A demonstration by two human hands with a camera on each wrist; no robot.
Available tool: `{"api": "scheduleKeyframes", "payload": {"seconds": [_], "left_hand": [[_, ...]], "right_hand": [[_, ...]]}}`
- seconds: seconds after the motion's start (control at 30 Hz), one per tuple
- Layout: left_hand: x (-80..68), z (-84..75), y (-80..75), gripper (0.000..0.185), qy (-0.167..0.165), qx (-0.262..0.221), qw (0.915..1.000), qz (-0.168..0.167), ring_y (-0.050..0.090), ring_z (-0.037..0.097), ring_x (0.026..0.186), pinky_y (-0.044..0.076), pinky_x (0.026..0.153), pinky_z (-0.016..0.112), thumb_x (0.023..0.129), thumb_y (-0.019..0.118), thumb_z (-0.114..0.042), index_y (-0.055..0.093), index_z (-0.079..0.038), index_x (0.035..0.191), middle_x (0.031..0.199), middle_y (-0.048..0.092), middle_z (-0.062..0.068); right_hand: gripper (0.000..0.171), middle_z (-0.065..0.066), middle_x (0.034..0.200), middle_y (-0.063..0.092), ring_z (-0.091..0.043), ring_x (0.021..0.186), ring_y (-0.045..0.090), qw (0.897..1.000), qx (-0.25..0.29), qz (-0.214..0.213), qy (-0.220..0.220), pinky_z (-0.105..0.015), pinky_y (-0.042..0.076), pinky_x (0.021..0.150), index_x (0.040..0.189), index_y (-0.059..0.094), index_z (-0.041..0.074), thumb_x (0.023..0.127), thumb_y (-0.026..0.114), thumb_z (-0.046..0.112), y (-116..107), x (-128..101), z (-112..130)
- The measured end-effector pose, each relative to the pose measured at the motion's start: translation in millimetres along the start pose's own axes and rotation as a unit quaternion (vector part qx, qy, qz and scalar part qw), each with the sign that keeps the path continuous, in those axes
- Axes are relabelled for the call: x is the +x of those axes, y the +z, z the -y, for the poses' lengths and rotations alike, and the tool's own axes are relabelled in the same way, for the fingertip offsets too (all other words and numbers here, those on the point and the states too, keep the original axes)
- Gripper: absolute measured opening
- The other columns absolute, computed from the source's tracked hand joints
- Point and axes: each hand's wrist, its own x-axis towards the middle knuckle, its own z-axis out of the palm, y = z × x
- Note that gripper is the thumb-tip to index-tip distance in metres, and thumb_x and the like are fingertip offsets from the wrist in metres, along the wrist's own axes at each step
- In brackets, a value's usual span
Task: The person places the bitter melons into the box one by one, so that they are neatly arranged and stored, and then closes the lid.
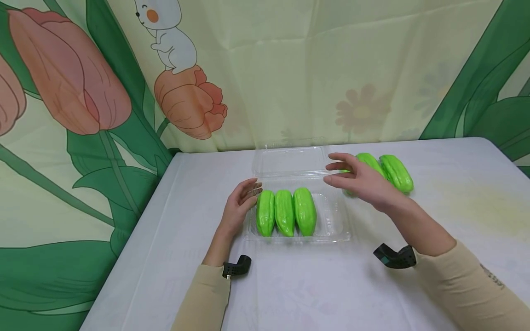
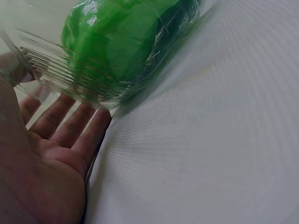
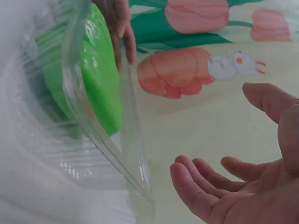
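Note:
A clear plastic clamshell box [image 1: 332,218] lies with its lid [image 1: 290,162] folded back. Three glossy, bright green, ridged, elongated vegetable-like pieces [image 1: 284,214] lie side by side toward the left of its base; the right part of the base is bare. My left hand [image 1: 240,204] holds the box's left edge, thumb at the rim and fingers against the ribbed wall [image 2: 70,77]. To the right of the lid, my right hand [image 1: 358,181] hovers with fingers spread and nothing in them. It partly hides more of the green pieces [image 1: 396,174].
A white cloth covers the table [image 1: 298,285]. Behind it hangs a curtain [image 1: 281,92] printed with tulips and a white animal. Each wrist carries a black camera mount, such as the right one [image 1: 395,256].

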Motion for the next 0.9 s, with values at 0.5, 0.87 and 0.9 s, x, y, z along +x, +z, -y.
{"api": "scheduleKeyframes", "payload": {"seconds": [0.5,0.87,0.9], "left_hand": [[1.6,0.3,1.8,0.047,-0.002,0.006,1.0000,0.001,0.056,0.036,0.127,0.046,0.105,0.033,0.098,0.052,0.005,0.044,0.007,0.145,0.138,0.056,0.024],[0.0,0.5,0.3,0.047,-0.003,0.012,0.9999,-0.001,0.056,0.036,0.128,0.046,0.104,0.032,0.099,0.052,0.005,0.044,0.006,0.145,0.139,0.056,0.024],[0.0,0.5,0.4,0.047,-0.004,0.012,0.9999,-0.001,0.056,0.037,0.128,0.046,0.104,0.032,0.099,0.052,0.005,0.044,0.006,0.145,0.139,0.056,0.024]], "right_hand": [[0.074,-0.019,0.147,0.044,-0.032,0.130,0.049,0.992,0.004,-0.120,-0.041,-0.011,0.044,0.090,0.160,0.023,0.009,0.101,0.063,0.026,-33,9,-30],[0.081,-0.016,0.148,0.044,-0.030,0.131,0.048,0.983,-0.040,-0.178,-0.021,-0.010,0.043,0.088,0.162,0.020,0.013,0.099,0.066,0.035,-57,8,-44],[0.082,-0.016,0.148,0.043,-0.030,0.131,0.047,0.982,-0.042,-0.182,-0.018,-0.009,0.043,0.087,0.162,0.019,0.013,0.098,0.066,0.037,-60,8,-45]]}}
